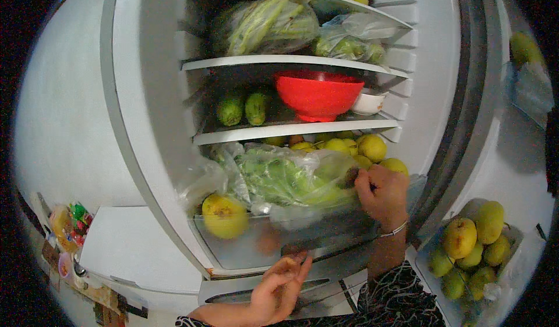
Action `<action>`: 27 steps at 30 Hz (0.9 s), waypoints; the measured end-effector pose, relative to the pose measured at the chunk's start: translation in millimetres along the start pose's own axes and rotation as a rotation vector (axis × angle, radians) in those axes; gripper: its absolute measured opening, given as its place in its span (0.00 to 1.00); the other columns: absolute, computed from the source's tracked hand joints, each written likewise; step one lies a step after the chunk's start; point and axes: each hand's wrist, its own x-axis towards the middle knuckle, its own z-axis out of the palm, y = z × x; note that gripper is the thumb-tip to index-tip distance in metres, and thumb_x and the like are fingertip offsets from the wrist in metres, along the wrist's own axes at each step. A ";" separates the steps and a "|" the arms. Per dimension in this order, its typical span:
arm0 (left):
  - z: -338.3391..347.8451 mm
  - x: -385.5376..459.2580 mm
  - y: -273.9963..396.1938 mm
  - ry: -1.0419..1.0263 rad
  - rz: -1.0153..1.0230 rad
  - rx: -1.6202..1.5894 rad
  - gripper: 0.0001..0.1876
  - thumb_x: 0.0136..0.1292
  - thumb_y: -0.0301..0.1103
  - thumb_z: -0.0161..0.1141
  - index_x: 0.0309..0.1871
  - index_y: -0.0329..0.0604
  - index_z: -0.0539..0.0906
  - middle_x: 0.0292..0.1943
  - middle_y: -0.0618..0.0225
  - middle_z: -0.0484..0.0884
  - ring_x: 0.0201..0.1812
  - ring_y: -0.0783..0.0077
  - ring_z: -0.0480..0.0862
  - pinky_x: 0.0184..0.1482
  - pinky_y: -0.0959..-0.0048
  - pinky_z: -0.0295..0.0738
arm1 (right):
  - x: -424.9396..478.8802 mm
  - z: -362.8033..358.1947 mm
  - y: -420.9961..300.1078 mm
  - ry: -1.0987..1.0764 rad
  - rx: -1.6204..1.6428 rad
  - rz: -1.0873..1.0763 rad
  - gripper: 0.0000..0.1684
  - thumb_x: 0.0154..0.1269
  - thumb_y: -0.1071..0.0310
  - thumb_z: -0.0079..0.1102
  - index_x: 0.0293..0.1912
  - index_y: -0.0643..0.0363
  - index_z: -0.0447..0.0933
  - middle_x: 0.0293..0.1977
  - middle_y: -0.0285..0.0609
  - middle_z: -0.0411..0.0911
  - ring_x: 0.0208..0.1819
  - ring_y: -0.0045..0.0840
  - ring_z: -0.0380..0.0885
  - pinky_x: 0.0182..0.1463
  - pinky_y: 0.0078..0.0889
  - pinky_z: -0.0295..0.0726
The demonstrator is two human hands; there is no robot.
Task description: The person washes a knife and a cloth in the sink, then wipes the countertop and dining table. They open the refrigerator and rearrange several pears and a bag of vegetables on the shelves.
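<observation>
An open refrigerator stands before me, its clear drawer (244, 250) heaped with food. My right hand (384, 191) is closed at the right end of a clear plastic bag of green vegetables (284, 178), beside yellow round fruits (372, 148); the dark spot by the fingers is unclear. Below the drawer's front, my left hand (284, 283) is palm up with its fingers loosely curled and nothing visible in it. A large yellow fruit (225, 215) rests at the drawer's left front edge, slightly blurred. Through the drawer front a brownish round thing (267, 242) shows dimly.
On the middle shelf are a red bowl (320, 95), a small white bowl (369, 103) and two green cucumber-like vegetables (230, 111). Bagged vegetables (270, 26) lie above. The door's bin (423, 266) at right holds several yellow-green fruits (459, 238). A white box-like surface (139, 244) stands left.
</observation>
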 end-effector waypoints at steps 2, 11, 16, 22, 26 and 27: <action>-4.2 -1.4 3.0 -0.015 -0.014 0.017 0.09 0.45 0.27 0.50 0.31 0.33 0.71 0.47 0.47 0.69 0.56 0.59 0.64 0.59 0.69 0.53 | -1.4 0.4 1.3 -0.005 0.012 -0.055 0.15 0.50 0.67 0.51 0.13 0.63 0.64 0.12 0.46 0.63 0.14 0.37 0.63 0.17 0.34 0.59; -14.5 -1.6 31.5 -0.347 -0.159 0.871 0.06 0.55 0.22 0.50 0.35 0.41 0.68 0.48 0.62 0.72 0.47 0.72 0.73 0.44 0.76 0.69 | 13.7 -43.5 39.4 0.140 0.409 0.413 0.20 0.59 0.57 0.47 0.20 0.61 0.72 0.16 0.46 0.72 0.17 0.29 0.69 0.23 0.28 0.66; 46.4 -18.9 69.9 -0.811 0.270 1.763 0.08 0.56 0.28 0.52 0.39 0.40 0.70 0.47 0.59 0.72 0.47 0.63 0.74 0.45 0.68 0.70 | 24.8 -43.8 49.8 0.003 0.177 0.390 0.20 0.56 0.53 0.48 0.24 0.60 0.75 0.17 0.45 0.73 0.19 0.32 0.72 0.25 0.29 0.68; 109.1 24.1 83.4 -0.882 1.003 2.229 0.15 0.49 0.25 0.54 0.42 0.41 0.72 0.49 0.59 0.70 0.53 0.55 0.68 0.55 0.59 0.60 | 34.6 -46.1 44.4 -0.304 0.140 0.166 0.14 0.53 0.58 0.51 0.27 0.60 0.75 0.20 0.42 0.73 0.22 0.27 0.72 0.28 0.26 0.69; 129.7 73.3 78.9 -0.850 1.159 2.448 0.18 0.50 0.29 0.54 0.47 0.47 0.70 0.52 0.60 0.67 0.55 0.56 0.65 0.56 0.57 0.57 | 40.9 -43.6 41.7 -0.466 0.057 0.166 0.15 0.52 0.55 0.51 0.28 0.56 0.76 0.24 0.43 0.75 0.26 0.34 0.74 0.30 0.31 0.70; 127.9 82.9 80.7 -0.864 1.066 2.467 0.19 0.50 0.32 0.55 0.49 0.49 0.70 0.52 0.61 0.67 0.55 0.57 0.65 0.56 0.57 0.56 | 41.4 -39.1 44.9 -0.482 0.036 0.167 0.15 0.52 0.54 0.51 0.28 0.56 0.76 0.23 0.42 0.75 0.26 0.34 0.74 0.30 0.31 0.70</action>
